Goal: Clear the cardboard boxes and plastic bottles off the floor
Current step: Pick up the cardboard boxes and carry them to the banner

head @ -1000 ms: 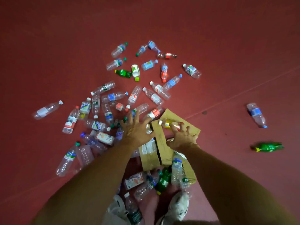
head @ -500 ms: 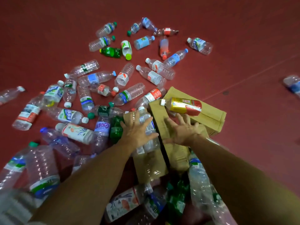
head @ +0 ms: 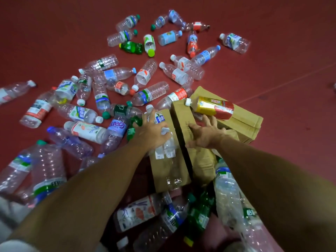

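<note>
Flattened brown cardboard boxes (head: 183,120) lie on the red floor just in front of me. My left hand (head: 151,132) curls round a clear bottle with a blue label (head: 164,150) that lies along the left cardboard flap. My right hand (head: 206,132) rests on the middle cardboard panel with fingers spread and holds nothing. A yellow and red bottle (head: 211,107) lies on the far cardboard piece (head: 243,120), just beyond my right fingers. Several plastic bottles are scattered on the floor beyond and to the left, among them a green one (head: 131,47).
More bottles crowd the floor near my feet, including a large clear one (head: 229,193) under my right forearm and a dark green one (head: 200,211). Another large clear bottle (head: 47,171) lies at lower left. Bare red floor (head: 272,70) stretches to the right.
The view has dropped closer to the pile. My left hand has gone from spread over the clear bottle to curled round it. My right hand has settled onto the cardboard panel.
</note>
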Demonstrator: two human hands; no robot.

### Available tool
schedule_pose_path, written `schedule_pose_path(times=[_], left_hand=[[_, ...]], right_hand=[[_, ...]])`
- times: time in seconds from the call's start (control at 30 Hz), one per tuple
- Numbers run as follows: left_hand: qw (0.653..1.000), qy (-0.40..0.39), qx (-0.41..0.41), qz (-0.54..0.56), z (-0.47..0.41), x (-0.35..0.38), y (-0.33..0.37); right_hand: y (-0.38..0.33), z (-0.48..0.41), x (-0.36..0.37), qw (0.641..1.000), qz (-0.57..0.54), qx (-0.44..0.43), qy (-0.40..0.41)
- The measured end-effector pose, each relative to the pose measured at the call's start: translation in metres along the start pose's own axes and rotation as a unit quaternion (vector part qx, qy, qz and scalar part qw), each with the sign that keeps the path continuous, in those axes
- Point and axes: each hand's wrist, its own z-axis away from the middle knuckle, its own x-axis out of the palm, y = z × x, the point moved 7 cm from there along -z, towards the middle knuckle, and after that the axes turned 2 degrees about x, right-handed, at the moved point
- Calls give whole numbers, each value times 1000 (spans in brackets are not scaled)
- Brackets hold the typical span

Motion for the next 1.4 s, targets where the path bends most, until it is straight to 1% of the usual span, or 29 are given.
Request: schedule_pose_path(times=[0.1,0.2,0.27,0.33,0.4,0.47,0.5,0.57,0.63,0.77,0.87,1.0,1.2,1.33,1.4], left_hand=[[999,19,-22,20,5,-1,-13],[999,9,-50,-21,5,-4,-26],[997,25,-45,-53,5,-12,-28],[996,34,-20,-77,6,-18,-25],[996,3,2,-90,6,-17,-25],[994,-45,-6,-102,9,-11,-34],[992,-55,-15,-116,12,-8,-40],[987,-44,-27,-154,16,-8,-48],[984,-35,-40,-170,19,-11,-54],[979,-72,-85,-171,23,-14,-72],[976,-93,-92,-176,28,-14,-81],[980,-81,-80,-165,24,-14,-73],[986,-79,-45,-137,11,1,-45],[984,-65,-10,-168,5,4,-28],[985,-57,7,-163,2,5,-16]], right_hand=[[-5,1,0,1000,-24,-4,6],[-8,2,0,999,-32,-5,18],[-9,1,-2,999,-37,-4,22],[-11,-1,-2,999,-44,-5,22],[-15,-3,1,999,-47,-10,19],[-20,-4,3,999,-48,-17,17],[-22,-5,3,998,-49,-21,17],[-26,-7,2,998,-50,-30,18],[-30,-10,2,998,-47,-37,20],[-40,-13,4,998,-43,-47,21],[-46,-14,5,997,-53,-49,11],[-47,-15,4,996,-82,-38,14],[-39,-10,-12,985,-160,-36,56],[-21,-5,-30,966,-233,-37,104],[-6,-1,-34,954,-275,-33,117]])
